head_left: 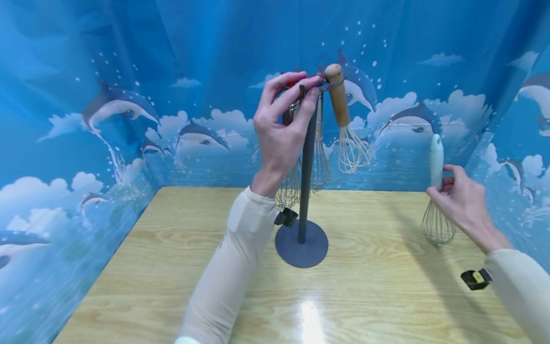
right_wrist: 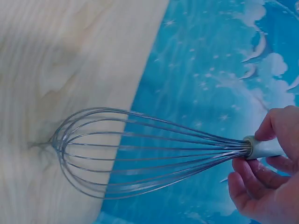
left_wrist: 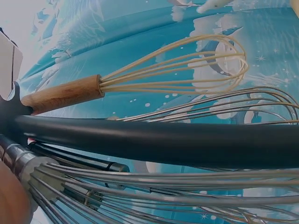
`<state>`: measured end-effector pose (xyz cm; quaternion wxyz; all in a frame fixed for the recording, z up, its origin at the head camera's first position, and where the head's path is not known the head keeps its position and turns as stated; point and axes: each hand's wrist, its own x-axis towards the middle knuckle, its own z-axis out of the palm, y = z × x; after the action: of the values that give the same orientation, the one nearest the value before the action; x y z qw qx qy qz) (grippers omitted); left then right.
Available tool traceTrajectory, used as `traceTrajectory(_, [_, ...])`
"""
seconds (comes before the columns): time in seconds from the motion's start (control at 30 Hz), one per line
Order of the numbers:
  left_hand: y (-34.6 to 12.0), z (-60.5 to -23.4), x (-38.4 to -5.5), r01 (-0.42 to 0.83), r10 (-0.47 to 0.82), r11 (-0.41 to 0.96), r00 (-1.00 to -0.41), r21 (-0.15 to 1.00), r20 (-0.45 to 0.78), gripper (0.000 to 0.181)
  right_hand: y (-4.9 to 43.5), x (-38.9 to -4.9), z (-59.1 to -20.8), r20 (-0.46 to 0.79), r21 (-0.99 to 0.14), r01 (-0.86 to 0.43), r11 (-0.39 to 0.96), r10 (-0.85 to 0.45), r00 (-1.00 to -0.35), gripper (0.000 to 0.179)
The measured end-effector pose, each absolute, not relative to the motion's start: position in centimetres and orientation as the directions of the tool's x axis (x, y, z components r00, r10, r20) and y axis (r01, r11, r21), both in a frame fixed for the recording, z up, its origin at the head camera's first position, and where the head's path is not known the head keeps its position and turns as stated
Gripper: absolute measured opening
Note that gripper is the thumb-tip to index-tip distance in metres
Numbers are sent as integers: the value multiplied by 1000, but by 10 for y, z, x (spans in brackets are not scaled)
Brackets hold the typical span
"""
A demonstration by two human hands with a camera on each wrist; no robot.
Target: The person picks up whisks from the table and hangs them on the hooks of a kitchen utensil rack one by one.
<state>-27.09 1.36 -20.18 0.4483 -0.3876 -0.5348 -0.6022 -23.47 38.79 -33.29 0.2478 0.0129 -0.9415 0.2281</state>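
Observation:
My left hand (head_left: pixel 279 126) pinches the top of a dark grey hanging stand (head_left: pixel 307 167), thumb and fingers at its hooks. From those hooks hang several whisks. One with a wooden handle (head_left: pixel 338 102) and cream wires is at the right side; metal whisks (head_left: pixel 320 165) hang behind the pole. In the left wrist view the black pole (left_wrist: pixel 154 140) crosses between the wooden whisk (left_wrist: pixel 65 93) and steel wires (left_wrist: pixel 140 179). Off to the right, my right hand (head_left: pixel 466 203) grips a whisk with a pale green handle (head_left: pixel 436 160), upright, wires downward. It grips low on the handle (right_wrist: pixel 266 148).
The stand's round base (head_left: pixel 301 253) rests on a light wood-grain table (head_left: pixel 180 267). A blue dolphin-print curtain (head_left: pixel 223 57) closes off the back and both sides. Below the right arm, a shadow falls across the tabletop.

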Motion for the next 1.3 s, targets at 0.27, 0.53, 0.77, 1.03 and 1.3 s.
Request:
traceTrajectory(0.27, [19, -200, -268, 965, -158, 69, -238, 252, 958, 19, 362, -223, -318, 570, -499, -174, 849, 170, -804, 55])
traceTrajectory(0.53, [22, -202, -264, 953, -166, 215, -180, 214, 970, 20, 319, -208, -298, 634, -621, -246, 744, 294, -715, 45])
traceTrajectory(0.77, [24, -203, -263, 941, -174, 250, -190, 230, 966, 21, 290, -200, -278, 698, -625, -412, 663, 240, -674, 54])
traceTrajectory(1.03, [23, -204, -263, 935, -180, 257, -203, 245, 962, 20, 265, -198, -264, 762, -583, -569, 580, 146, -631, 58])
traceTrajectory(1.3, [24, -205, -262, 924, -155, 296, -202, 241, 967, 22, 247, -202, -252, 776, -569, -611, 550, 115, -620, 57])
